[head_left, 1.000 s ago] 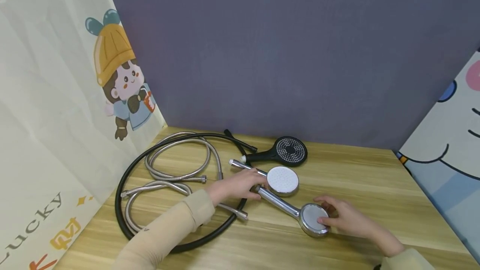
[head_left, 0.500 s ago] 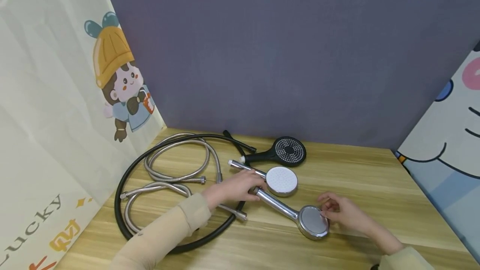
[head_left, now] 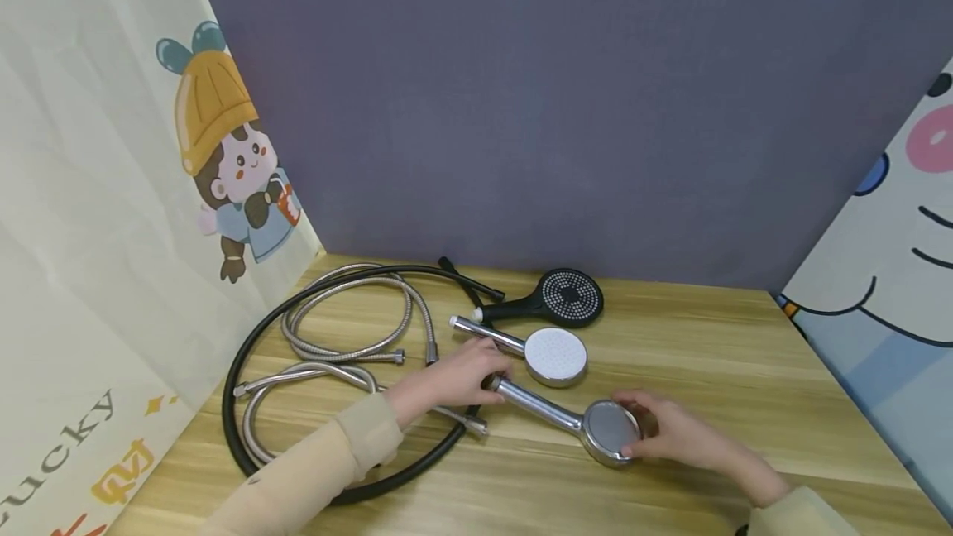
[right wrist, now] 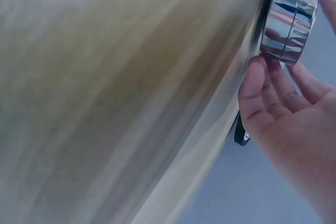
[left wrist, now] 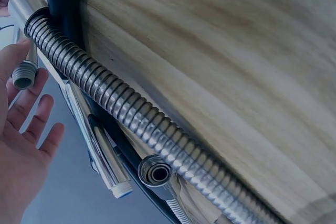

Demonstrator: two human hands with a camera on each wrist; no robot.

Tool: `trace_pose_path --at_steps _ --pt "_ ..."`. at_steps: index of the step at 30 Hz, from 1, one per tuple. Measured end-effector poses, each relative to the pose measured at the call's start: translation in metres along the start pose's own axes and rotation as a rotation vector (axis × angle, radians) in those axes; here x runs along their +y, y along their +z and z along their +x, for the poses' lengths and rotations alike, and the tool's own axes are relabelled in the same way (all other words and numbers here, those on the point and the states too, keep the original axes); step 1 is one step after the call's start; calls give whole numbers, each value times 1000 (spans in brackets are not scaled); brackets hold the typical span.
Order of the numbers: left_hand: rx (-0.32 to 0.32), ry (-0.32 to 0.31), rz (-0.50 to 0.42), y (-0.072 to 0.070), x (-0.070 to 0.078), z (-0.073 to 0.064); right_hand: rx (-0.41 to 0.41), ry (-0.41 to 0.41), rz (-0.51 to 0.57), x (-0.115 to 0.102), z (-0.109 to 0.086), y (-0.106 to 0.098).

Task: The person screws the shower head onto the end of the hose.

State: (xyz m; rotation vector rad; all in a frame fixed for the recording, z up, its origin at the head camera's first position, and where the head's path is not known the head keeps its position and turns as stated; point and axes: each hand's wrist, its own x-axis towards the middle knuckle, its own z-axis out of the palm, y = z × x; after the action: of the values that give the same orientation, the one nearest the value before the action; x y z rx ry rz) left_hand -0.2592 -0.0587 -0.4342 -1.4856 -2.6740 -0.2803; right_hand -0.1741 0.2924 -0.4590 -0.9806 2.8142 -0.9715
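Note:
A chrome shower head (head_left: 608,427) with a grey face lies near the middle of the table, its handle pointing back left. At the handle's threaded end (left wrist: 23,75), my left hand (head_left: 463,372) pinches it between thumb and fingers. My right hand (head_left: 672,434) grips the round head from the right, thumb at the front rim and fingers around the far side; its chrome side (right wrist: 291,19) fills the corner of the right wrist view. Just behind lies a second chrome shower head (head_left: 555,353) with a white face, and farther back a black shower head (head_left: 570,297).
A black hose (head_left: 256,339) loops across the left of the wooden table (head_left: 707,354). Silver metal hoses (head_left: 350,353) lie coiled inside it, and one metal hose (left wrist: 121,98) runs beneath my left wrist. A dark panel (head_left: 521,106) rises at the back, with printed sheets on both sides.
Half a second ago the right thumb was off the face; now the right hand grips the rim. The grey-faced shower head has shifted slightly left with both hands. The head view has turned a little.

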Motion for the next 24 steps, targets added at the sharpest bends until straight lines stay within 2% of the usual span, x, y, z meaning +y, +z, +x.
trace_pose_path --at_steps 5,11,19,24 --pt "-5 -27 -7 -2 1 -5 11 -4 -130 -3 0 7" --pt "3 -32 -12 -2 0 -8 52 -20 -206 -4 4 14" --pt "39 -18 -10 -6 2 -12 84 -20 -224 -4 10 14" --pt "83 -40 -45 -14 4 -16 119 -18 -199 -9 12 6"
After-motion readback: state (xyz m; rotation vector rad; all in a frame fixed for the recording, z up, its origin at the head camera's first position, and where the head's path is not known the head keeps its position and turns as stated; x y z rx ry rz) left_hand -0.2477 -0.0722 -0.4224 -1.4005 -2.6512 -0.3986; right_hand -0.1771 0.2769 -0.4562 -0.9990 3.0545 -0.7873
